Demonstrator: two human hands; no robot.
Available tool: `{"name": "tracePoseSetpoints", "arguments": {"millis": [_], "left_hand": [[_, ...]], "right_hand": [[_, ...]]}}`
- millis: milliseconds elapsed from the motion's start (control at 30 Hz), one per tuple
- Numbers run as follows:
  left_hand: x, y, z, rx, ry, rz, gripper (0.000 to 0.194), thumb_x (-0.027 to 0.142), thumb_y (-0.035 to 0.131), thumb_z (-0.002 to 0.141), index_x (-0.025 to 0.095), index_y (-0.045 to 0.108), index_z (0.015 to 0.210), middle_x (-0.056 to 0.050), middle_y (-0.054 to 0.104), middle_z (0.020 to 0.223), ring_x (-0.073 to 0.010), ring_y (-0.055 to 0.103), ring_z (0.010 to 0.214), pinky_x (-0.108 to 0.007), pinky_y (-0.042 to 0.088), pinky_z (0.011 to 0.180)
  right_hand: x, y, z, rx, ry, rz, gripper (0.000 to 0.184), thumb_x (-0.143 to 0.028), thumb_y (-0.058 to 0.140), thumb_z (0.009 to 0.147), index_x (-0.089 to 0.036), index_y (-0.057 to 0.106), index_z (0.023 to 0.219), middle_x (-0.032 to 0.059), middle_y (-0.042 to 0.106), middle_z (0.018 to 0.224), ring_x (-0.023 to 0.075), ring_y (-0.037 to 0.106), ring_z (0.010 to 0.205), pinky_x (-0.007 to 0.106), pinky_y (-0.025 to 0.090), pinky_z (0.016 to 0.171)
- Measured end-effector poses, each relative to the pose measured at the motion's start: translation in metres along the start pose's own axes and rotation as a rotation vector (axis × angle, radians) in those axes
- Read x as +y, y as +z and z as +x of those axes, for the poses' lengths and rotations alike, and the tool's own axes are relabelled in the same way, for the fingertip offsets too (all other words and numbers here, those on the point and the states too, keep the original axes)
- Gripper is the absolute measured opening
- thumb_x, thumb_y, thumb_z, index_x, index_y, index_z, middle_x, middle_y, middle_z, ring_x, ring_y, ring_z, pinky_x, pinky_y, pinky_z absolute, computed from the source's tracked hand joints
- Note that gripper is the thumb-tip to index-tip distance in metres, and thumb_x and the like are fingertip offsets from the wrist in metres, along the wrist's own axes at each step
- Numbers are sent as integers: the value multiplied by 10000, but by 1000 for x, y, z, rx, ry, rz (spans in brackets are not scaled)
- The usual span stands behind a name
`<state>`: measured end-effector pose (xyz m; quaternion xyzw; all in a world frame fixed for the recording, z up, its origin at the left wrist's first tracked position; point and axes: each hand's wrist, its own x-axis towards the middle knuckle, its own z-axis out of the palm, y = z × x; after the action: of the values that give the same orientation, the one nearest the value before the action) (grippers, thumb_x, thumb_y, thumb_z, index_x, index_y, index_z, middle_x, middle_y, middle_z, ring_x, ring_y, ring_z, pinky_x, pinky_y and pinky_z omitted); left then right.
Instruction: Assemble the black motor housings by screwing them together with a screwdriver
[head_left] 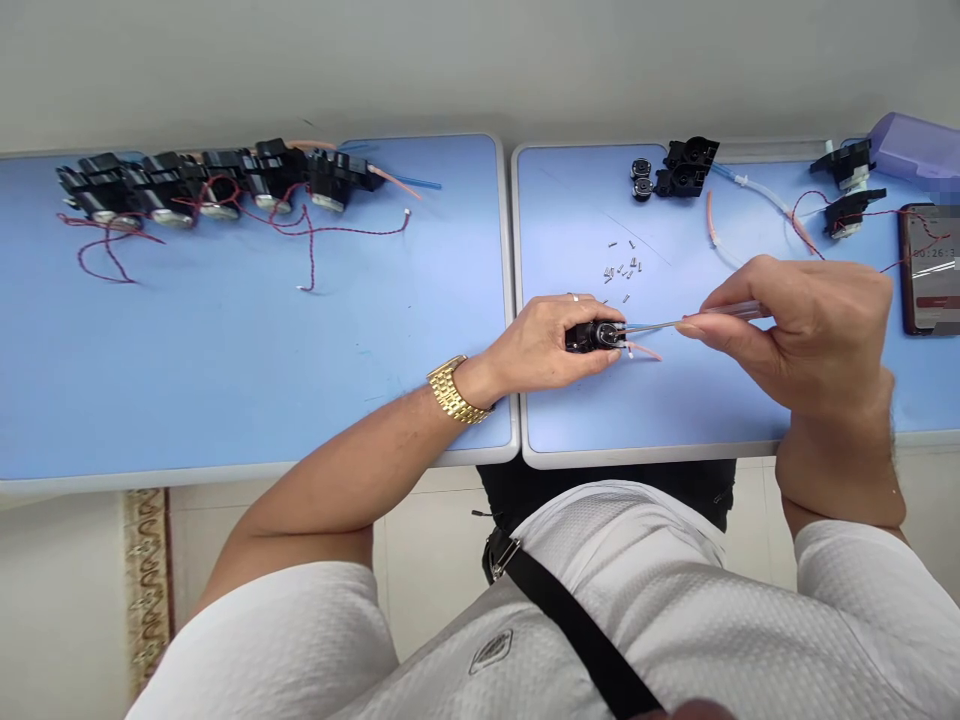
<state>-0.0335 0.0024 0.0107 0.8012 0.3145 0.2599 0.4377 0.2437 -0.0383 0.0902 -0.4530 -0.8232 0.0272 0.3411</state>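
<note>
My left hand (551,345), with a gold watch on its wrist, grips a small black plastic assembly (579,337) against the blue table, thumb on one side and fingers on the other. A blue tube and an orange tube (646,353) stick out from its right end. My right hand (802,325) is closed around the clear handle of a screwdriver (660,325). Its thin metal shaft points left, and the tip meets the round part on top of the assembly. Several small screws (621,270) lie scattered just beyond my left hand.
Several black motor units (217,185) with twisted red wires line the back of the left table (225,380). Black parts (686,167), tubes (772,200), more units (847,190), a purple container (915,150) and a phone (930,270) are on the right table. A gap separates the tables.
</note>
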Motion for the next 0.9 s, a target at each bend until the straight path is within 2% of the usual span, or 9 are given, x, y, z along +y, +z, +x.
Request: {"name": "tracePoseSetpoints", "arguments": {"millis": [100,233,300,467,633,700,767,833,900], "left_hand": [[0,0,0,5,8,-13,358,455,831,957,203,851,1209,-61,821,954,-171,720,806,-285,531,759],[1,-1,0,0,-13,-13,353,435,824,949,203,851,1214,-58,822,956,-169,712,799,-287,524,748],[1,-1,0,2,-17,-11,357,433,825,942,203,852,1214,-58,822,953,-169,709,798,-287,520,743],[2,-1,1,4,-17,-2,364,440,815,945,195,861,1211,-56,815,933,-166,705,794,-284,514,743],[1,0,0,3,-8,-4,359,461,820,958,202,849,1206,-56,818,944,-166,706,789,-284,522,746],[0,0,0,7,-20,-5,370,460,819,952,206,849,1218,-55,818,946,-165,703,785,-284,519,738],[1,0,0,7,-31,-4,373,450,816,944,202,856,1221,-57,820,955,-165,704,792,-285,518,737],[2,-1,0,-2,-37,1,360,431,812,940,204,861,1215,-57,825,963,-168,711,808,-288,519,743],[3,-1,0,-9,-38,2,349,420,810,942,208,861,1214,-55,828,968,-171,716,818,-289,521,749]], "right_hand": [[0,0,1,23,-17,21,412,-602,727,1093,-290,707,825,-53,661,587,156,598,480,349,409,493],[-6,-6,4,-102,-14,169,113,-349,652,1135,-296,751,1137,-9,856,995,189,812,779,333,616,688],[-8,-8,6,-138,-33,213,119,-248,650,1106,-297,729,1180,-3,856,1078,192,827,851,344,667,754],[-8,-5,5,-40,-69,162,64,-245,738,1070,-276,709,1022,-50,817,872,146,739,655,290,590,620],[-5,1,2,36,-25,20,345,-498,773,1085,-272,693,837,-70,736,648,142,660,507,319,456,501],[-5,1,2,36,-20,20,367,-525,760,1090,-272,704,831,-62,733,639,147,662,505,326,453,498],[-6,-1,4,2,-24,60,281,-497,706,1122,-281,761,951,-36,811,768,174,744,609,335,519,551],[-9,-3,5,-54,-31,123,153,-388,661,1141,-297,784,1135,-7,878,987,206,824,789,359,602,654],[-10,-4,6,-74,-52,190,139,-265,681,1107,-303,771,1205,6,882,1086,223,840,888,384,638,726]]}}
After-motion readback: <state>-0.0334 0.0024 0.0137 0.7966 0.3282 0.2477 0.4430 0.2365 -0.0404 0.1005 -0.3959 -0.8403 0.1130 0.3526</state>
